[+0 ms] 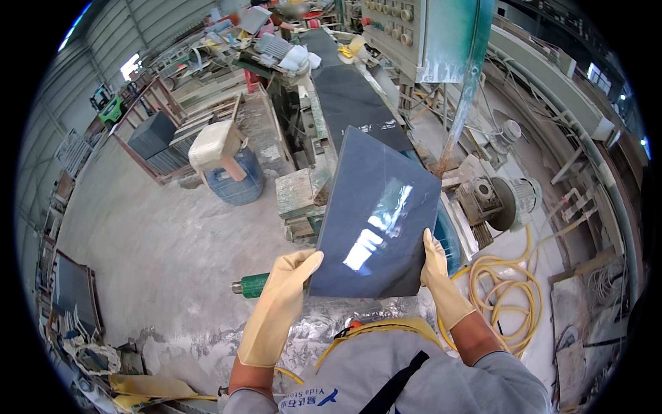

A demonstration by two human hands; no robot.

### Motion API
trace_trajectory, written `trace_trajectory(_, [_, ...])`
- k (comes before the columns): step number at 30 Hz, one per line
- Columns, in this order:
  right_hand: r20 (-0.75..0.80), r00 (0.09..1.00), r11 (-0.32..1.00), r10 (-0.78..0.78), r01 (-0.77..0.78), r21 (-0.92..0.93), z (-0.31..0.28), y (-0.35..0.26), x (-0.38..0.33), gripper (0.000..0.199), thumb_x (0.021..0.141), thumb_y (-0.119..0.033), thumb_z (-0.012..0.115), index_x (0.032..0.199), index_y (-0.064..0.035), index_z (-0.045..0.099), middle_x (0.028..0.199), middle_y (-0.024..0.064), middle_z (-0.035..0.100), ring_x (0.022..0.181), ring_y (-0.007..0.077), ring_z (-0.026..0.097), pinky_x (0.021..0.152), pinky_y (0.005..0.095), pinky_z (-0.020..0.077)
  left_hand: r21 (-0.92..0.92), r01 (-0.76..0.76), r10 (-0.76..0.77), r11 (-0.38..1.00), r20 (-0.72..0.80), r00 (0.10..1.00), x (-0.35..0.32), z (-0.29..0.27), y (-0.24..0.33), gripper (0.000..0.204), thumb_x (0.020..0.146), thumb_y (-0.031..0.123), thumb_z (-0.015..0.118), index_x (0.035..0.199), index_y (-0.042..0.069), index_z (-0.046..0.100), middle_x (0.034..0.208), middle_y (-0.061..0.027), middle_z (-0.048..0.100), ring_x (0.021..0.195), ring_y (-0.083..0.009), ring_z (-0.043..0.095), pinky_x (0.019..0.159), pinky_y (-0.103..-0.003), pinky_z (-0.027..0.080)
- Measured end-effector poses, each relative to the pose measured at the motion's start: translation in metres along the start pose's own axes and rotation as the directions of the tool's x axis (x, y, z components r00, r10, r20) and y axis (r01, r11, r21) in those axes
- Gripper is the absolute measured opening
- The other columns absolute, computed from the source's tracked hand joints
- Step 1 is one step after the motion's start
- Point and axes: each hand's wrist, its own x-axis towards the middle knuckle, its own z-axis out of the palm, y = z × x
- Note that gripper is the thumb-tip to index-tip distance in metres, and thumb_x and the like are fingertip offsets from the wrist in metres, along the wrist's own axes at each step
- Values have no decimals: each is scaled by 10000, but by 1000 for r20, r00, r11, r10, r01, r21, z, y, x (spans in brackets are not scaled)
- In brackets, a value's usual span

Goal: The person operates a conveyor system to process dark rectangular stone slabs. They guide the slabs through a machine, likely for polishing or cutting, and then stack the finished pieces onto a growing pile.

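Note:
A dark blue-grey stone slab (352, 214) with a glossy, light-reflecting face is held up tilted in front of me. My left hand (288, 283), in a cream rubber glove, grips its lower left edge, thumb on the face. In a matching glove, my right hand (438, 272) is closed on the lower right edge. The fingers behind the slab are hidden on both sides. Beyond its top edge runs a dark, wet-looking conveyor belt (352, 96), partly covered by the slab.
A green control cabinet (441, 41) and a motor (507, 200) stand right of the conveyor. Coiled yellow hose (507, 297) lies on the right floor. To the left are a stool (217, 148) over a blue tub (238, 183) and a rack (155, 138) of stacked slabs. Another person works far back.

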Motion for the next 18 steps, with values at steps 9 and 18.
trace_trajectory(9, [-131,991,997,13,-22,-71,-16,-17,-7,311,1004,-287,667,1152,-13,666,1096,79,726,942,184,690,858,337,559,-211,150,-150,966,16,989,61,0,-27,336,1037,298,598,1139,-3,708,1071,-56,732,909,-91,661,799,-260,522])
trace_trajectory(18, [-171,985,964,31,-75,-256,-41,-26,29,280,973,-263,706,1101,-16,679,1042,75,724,887,170,679,824,316,548,-212,168,-148,963,106,983,77,1,-60,279,1014,170,606,1218,-7,678,1126,-37,727,1013,-85,645,950,-250,463])
